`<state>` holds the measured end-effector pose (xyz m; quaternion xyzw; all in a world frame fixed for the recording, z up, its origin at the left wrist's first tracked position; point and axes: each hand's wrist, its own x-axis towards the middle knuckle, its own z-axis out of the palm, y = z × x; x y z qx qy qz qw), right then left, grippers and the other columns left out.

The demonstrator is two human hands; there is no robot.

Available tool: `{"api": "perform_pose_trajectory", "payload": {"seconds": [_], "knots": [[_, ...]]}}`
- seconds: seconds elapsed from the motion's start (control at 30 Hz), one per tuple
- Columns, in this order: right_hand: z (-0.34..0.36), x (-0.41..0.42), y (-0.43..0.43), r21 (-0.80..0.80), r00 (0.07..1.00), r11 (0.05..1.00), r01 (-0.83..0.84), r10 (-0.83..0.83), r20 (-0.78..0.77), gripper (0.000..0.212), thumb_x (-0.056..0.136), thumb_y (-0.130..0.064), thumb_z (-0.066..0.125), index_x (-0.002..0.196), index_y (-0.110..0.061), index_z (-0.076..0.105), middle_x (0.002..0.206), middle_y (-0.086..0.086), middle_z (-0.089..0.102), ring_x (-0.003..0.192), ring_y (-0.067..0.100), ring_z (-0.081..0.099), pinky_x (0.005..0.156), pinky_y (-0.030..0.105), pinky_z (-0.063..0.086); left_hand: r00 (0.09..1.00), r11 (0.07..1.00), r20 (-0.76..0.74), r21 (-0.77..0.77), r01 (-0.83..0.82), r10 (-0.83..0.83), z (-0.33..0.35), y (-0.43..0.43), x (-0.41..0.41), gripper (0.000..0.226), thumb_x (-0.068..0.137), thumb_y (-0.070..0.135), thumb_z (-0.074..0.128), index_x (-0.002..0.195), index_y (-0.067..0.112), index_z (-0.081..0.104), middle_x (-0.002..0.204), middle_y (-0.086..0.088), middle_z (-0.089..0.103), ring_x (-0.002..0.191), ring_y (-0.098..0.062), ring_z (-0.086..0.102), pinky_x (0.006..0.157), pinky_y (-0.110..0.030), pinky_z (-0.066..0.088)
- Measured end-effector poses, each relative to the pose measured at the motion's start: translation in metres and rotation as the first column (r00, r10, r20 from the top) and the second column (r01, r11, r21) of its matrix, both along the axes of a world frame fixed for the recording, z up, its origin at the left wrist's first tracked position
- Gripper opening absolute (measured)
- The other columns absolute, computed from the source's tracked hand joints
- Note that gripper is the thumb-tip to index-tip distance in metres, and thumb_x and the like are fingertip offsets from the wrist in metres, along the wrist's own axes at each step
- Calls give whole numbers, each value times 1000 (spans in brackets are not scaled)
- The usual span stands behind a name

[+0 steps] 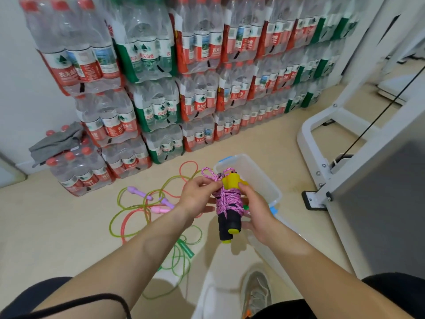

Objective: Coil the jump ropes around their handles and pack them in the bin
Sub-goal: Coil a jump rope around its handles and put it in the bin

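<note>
Both hands hold the pink rope [226, 199] wound on its handles [228, 226]: left hand [197, 195] pinches the loop, right hand [255, 210] grips the bundle above the bin [259, 178].

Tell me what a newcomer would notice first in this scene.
The wall of shrink-wrapped water bottle packs filling the back grabs the eye first. Next comes the pink rope wound tightly round black-and-yellow handles, held up at centre in front of the clear bin. To the left, a tangle of loose jump ropes sprawls on the floor.
</note>
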<state>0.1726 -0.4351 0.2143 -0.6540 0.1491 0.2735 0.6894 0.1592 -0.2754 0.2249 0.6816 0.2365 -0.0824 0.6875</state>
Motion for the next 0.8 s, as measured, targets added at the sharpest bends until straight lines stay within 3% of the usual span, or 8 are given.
{"api": "perform_pose_trajectory", "payload": {"seconds": [0.07, 0.13, 0.23, 0.33, 0.4, 0.53, 0.67, 0.8], "knots": [[-4, 12, -6, -27, 999, 999, -44, 45, 21, 28, 91, -47, 65, 110, -28, 69, 97, -2, 76, 89, 19, 73, 77, 42, 60, 1000, 1000, -1, -7, -24, 24, -9, -7, 11, 38, 88, 33, 75, 107, 2, 63, 85, -4, 70, 64, -18, 67, 56, -27, 50], [-9, 30, -10, -90, 996, 994, -64, 69, 62, 34, 83, -38, 76, 112, -23, 66, 98, 1, 77, 80, 15, 74, 66, 31, 58, 999, 998, -5, -42, -36, 35, -17, -14, 24, 37, 88, 33, 76, 107, 4, 63, 84, -2, 71, 63, -16, 67, 57, -26, 52], [-23, 67, -16, -174, 990, 984, -32, 56, 133, 31, 85, -13, 77, 113, -15, 64, 90, 6, 75, 65, 14, 71, 55, 21, 51, 998, 993, -21, -107, -58, 56, -25, -25, 50, 13, 92, 20, 70, 96, 9, 63, 79, -4, 69, 69, -19, 66, 61, -25, 52], [-48, 106, -24, -241, 983, 971, -4, 48, 176, 37, 81, -12, 79, 115, -14, 67, 91, 8, 76, 70, 18, 70, 66, 28, 55, 998, 987, -50, -153, -43, 36, -39, -36, 80, 17, 92, 0, 58, 82, 13, 62, 81, -6, 65, 79, -25, 62, 68, -27, 49], [-70, 131, -27, -294, 980, 956, 20, 39, 194, 39, 79, -14, 81, 116, -15, 69, 86, 5, 75, 72, 19, 71, 75, 33, 57, 997, 986, -74, -166, -31, 19, -51, -43, 99, 19, 92, -4, 54, 86, 12, 65, 83, -8, 66, 79, -24, 62, 68, -26, 49], [-121, 177, -32, -406, 977, 912, 52, 38, 210, 57, 75, -24, 84, 127, -16, 60, 100, 7, 73, 90, 25, 71, 85, 37, 56, 990, 974, -136, -211, -77, 48, -88, -56, 136, 18, 93, -2, 54, 104, 9, 64, 79, -4, 65, 67, -16, 60, 61, -25, 47], [-163, 214, -36, -519, 970, 854, 41, 91, 227, 63, 79, -27, 85, 132, -13, 54, 107, 6, 62, 102, 28, 67, 90, 36, 51, 980, 957, -189, -264, -117, 67, -124, -70, 162, 17, 97, 13, 52, 87, 17, 65, 72, 3, 64, 65, -13, 56, 58, -25, 39], [-190, 240, -38, -619, 957, 785, 15, 168, 236, 57, 80, -25, 82, 129, -14, 57, 104, 3, 60, 103, 26, 65, 94, 39, 51, 953, 907, -289, -373, -195, 87, -140, -74, 182, 24, 102, 26, 50, 118, 15, 62, 88, 2, 62, 72, -9, 59, 57, -23, 48]]}}
